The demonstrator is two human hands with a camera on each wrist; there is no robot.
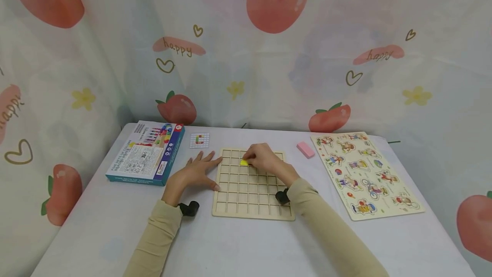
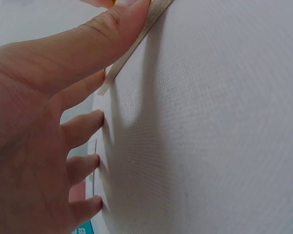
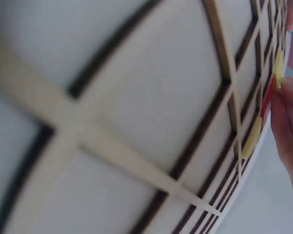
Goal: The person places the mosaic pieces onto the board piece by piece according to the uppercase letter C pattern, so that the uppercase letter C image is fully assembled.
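Note:
A square wooden grid board (image 1: 234, 198) lies in the middle of the table. My left hand (image 1: 193, 173), fingers spread, rests at the board's left side, its thumb at the edge; in the left wrist view the thumb (image 2: 88, 51) lies along the rim. Over the top rows, my right hand (image 1: 263, 157) pinches a small yellow tile (image 1: 244, 163) between thumb and fingers. In the right wrist view these fingertips meet the yellow tile (image 3: 279, 62) at the board, with a red tile (image 3: 267, 97) and a second yellow tile (image 3: 252, 139) in line beside it.
Behind my left hand lie a small pattern card (image 1: 199, 140) and a blue-and-white box (image 1: 144, 153). A pink block (image 1: 305, 149) sits right of the board. Farther right lies a wooden picture puzzle (image 1: 365, 174). A printed curtain (image 1: 246, 67) hangs behind the table.

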